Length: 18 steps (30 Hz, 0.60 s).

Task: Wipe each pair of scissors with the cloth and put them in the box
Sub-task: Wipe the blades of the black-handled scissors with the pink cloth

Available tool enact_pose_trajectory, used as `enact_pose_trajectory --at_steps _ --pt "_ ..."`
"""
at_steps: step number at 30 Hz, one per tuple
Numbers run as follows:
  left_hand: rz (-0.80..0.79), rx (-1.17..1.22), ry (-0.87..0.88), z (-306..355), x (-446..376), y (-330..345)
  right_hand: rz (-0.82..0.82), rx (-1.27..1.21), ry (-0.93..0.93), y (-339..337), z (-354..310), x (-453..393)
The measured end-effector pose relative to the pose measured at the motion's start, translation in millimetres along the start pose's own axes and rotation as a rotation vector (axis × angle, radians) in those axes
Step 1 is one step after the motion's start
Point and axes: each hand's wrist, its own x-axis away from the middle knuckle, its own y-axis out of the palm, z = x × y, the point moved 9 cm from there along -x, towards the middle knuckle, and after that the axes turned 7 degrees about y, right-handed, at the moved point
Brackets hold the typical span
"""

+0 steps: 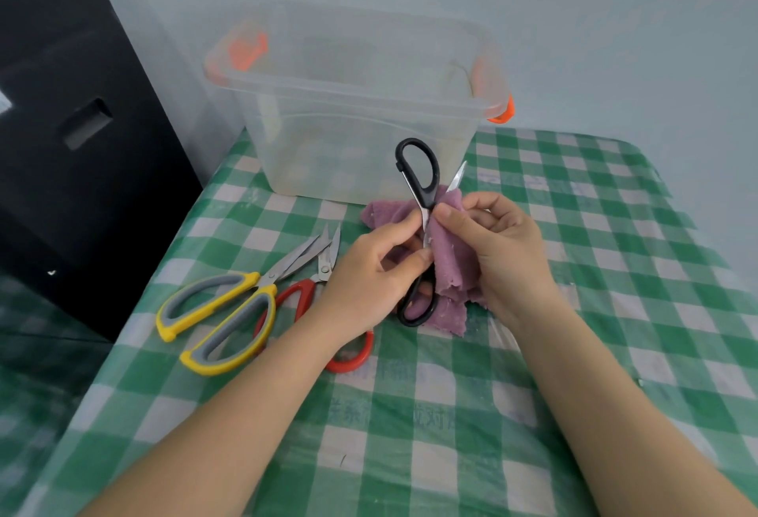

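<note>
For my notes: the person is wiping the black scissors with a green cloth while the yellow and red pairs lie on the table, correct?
Not quite: the head view shows the cloth is purple, not green. The rest holds.

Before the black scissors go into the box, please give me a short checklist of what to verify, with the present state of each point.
1. Black scissors held firmly: ok, the left hand pinches them.
2. Cloth on the blade: ok, the right hand wraps the purple cloth around it.
3. Blades closed for a safe drop: not ok, they stand open.
4. Blade wiped clean: cannot tell, the cloth hides most of it.
5. Box open: ok, no lid on it.
6. Other pairs waiting: ok, yellow scissors and red scissors lie on the table.
</note>
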Motion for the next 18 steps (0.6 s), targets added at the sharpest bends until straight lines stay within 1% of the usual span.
enact_pose_trajectory --at_steps 4,8,13,15,18 --pt "0.016 0.068 -0.067 -7 -1 -4 -0.070 -0.061 0.056 1 4 -3" --pt "0.008 0.085 -0.055 -3 -1 -3 -0.127 -0.149 0.097 6 7 -4" --pt "-0.005 -0.021 0.002 4 0 1 -0.069 -0.088 0.003 5 1 -1" --pt "-0.015 -0.027 0.030 9 1 3 -0.048 -0.095 -0.022 5 -1 1" --pt "-0.020 0.016 0.007 2 0 3 -0.039 -0.073 -0.018 3 -1 1"
